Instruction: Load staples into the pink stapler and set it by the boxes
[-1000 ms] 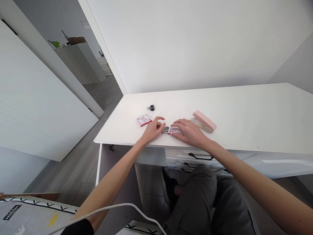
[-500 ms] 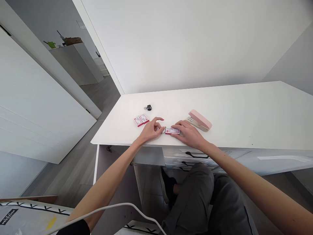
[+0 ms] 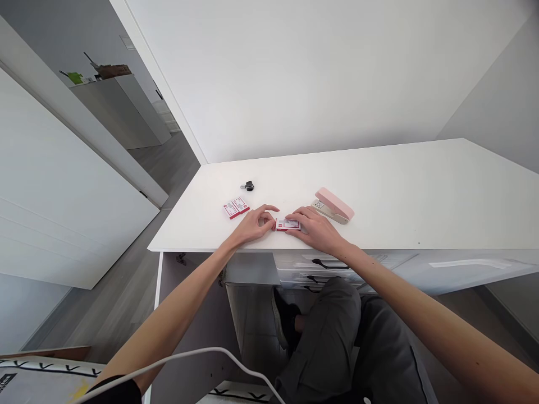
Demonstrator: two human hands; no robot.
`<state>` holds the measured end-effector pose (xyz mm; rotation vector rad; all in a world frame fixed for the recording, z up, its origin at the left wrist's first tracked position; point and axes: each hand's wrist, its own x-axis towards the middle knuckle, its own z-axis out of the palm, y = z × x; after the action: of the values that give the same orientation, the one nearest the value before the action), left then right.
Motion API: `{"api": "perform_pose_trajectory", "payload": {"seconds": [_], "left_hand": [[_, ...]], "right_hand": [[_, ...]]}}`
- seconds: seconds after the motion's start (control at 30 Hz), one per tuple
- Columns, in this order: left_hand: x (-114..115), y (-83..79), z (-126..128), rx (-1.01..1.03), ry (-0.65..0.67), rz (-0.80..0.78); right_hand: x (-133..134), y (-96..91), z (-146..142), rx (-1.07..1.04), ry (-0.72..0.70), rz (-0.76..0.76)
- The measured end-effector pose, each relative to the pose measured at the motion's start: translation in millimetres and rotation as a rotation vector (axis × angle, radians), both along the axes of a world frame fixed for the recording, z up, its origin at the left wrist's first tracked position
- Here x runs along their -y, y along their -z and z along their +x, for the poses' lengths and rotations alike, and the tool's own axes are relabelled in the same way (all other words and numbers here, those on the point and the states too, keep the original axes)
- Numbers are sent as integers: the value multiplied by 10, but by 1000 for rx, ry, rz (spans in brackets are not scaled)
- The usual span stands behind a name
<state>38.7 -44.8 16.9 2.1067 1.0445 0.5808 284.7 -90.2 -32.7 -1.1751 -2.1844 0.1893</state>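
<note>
A small white-and-red staple box (image 3: pixel 288 224) lies near the desk's front edge, between my two hands. My right hand (image 3: pixel 314 227) grips it from the right, with the thumb on the near side and the fingers on the far side. At the box's left end, my left hand (image 3: pixel 255 223) has its thumb and a curled finger closed on the red end, while the index finger stretches out above. Whatever sits inside the box is hidden. Just beyond my right hand rests a pink-and-cream stapler (image 3: pixel 334 205), its top raised. Two similar boxes (image 3: pixel 236 207) lie side by side beyond my left hand.
A small black-and-metal staple remover (image 3: pixel 248 186) lies toward the back left of the white desk (image 3: pixel 387 196). Drawers with black handles (image 3: pixel 330 265) are below the front edge. A white cable (image 3: pixel 210 350) curves across the foreground. An open doorway stands at the left.
A pale, dark-edged piece between my left thumb and the box no longer shows; the box's red end now meets my left fingers. The whole view has shifted slightly.
</note>
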Motion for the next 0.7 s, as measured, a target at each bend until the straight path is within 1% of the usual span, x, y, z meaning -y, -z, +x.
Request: {"api": "perform_pose_trajectory", "payload": {"seconds": [0.13,0.27,0.37,0.47,0.53,0.7], "left_hand": [[-10,9,3,3,13,-7],[-13,10,10,4,-21,-16],[-1,17,22,-26,-30,43],[23,38,34,-61,2,134],[44,56,38,-63,13,159],[95,88,45,-18,13,113]], "right_hand": [[8,-6,-7,0,14,-2],[12,-11,-14,1,23,-4],[17,-9,-17,8,32,2],[25,-5,-17,5,29,10],[35,-2,-18,-1,28,15],[81,6,-35,-15,20,33]]}}
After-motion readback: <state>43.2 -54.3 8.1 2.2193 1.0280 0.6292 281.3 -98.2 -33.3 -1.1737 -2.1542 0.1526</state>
